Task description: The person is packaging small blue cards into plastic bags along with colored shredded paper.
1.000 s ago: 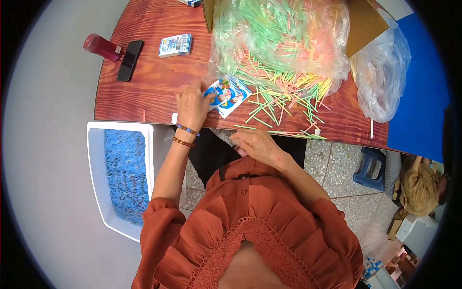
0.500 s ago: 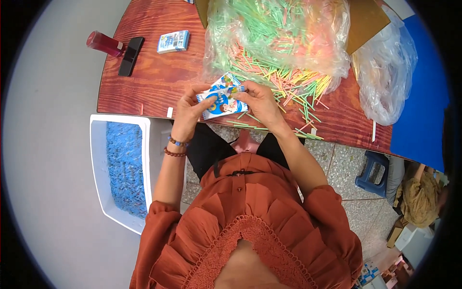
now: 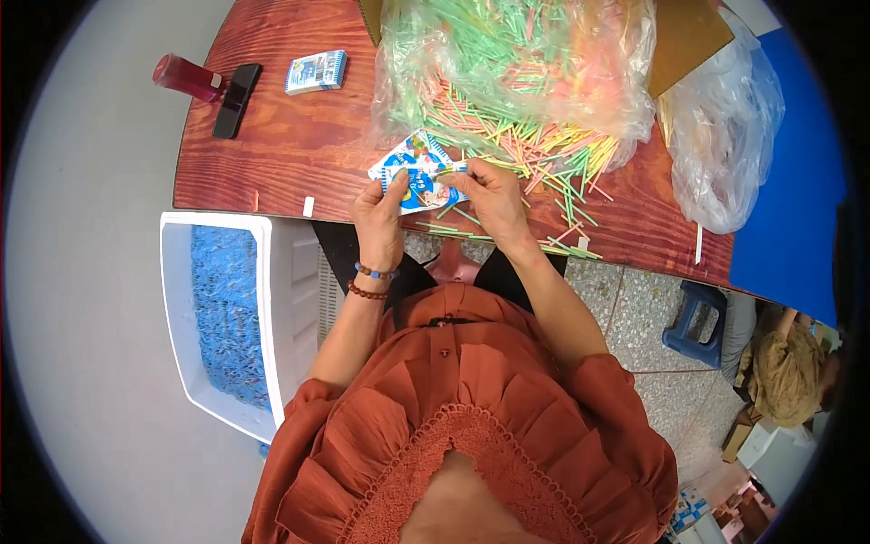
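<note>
My left hand [image 3: 379, 216] pinches the left side of a small flat blue-and-white printed packet [image 3: 424, 192], thumb on top. On its right side, my right hand [image 3: 495, 201] has thumb and fingers closed on the upper edge. Behind the front packet, a second similar packet [image 3: 419, 145] shows at an angle, partly covered. Both packets are over the near edge of the red-brown wooden table [image 3: 272, 159]. Just beyond my right hand lie loose pink, green and yellow thin sticks [image 3: 544, 150], straw-like, spilling from a clear plastic bag [image 3: 526, 54].
Far left on the table are a red bottle [image 3: 188, 77], a black phone [image 3: 237, 102] and a stack of blue-and-white packets [image 3: 316, 72]. A white tub [image 3: 265, 299] with blue contents stands at left. Crumpled clear plastic [image 3: 725, 136] lies right; a blue stool [image 3: 696, 325] is below.
My left hand has moved right, closer to my right hand. The front packet's upper edge now looks bent between my fingers, and more of the packet behind shows on the left.
</note>
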Tool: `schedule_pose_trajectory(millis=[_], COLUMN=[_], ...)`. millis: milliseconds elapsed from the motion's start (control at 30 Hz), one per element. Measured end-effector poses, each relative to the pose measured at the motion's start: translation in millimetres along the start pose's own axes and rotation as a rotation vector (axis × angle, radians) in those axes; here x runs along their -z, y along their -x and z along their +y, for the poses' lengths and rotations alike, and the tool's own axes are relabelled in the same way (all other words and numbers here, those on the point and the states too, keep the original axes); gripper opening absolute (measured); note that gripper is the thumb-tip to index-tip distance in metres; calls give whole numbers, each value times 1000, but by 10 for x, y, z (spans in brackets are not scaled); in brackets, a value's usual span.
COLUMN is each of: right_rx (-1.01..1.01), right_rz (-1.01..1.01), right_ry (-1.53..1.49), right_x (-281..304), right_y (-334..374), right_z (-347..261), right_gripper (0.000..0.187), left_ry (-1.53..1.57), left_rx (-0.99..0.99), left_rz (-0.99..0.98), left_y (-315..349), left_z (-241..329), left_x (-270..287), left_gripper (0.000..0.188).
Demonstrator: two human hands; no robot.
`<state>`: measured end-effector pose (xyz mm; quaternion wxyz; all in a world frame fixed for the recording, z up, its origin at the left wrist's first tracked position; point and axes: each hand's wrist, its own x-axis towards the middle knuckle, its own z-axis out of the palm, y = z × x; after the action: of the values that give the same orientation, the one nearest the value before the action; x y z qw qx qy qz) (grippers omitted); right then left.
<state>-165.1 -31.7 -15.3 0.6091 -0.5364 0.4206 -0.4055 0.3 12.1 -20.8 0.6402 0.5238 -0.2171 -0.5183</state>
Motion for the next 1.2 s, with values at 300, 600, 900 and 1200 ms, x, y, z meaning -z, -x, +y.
schedule_pose_trajectory(millis=[300, 600, 900, 1200], right_rx=[285, 638, 606, 666], right_rz=[3, -382, -358, -323], right_ry=[12, 643, 607, 672], right_x=[223, 188, 190, 263], right_y=[7, -46, -34, -17], right_z=[-381, -318, -305, -232], right_gripper=[19, 32, 29, 22], left_ry=[229, 163, 261, 212], left_rx=[117, 211, 270, 189], left_rz=[-67, -131, -132, -189], left_y=[7, 26, 56, 93], left_z=[115, 129, 131, 52], left_x=[27, -52, -117, -84], left_gripper=[29, 27, 22, 29])
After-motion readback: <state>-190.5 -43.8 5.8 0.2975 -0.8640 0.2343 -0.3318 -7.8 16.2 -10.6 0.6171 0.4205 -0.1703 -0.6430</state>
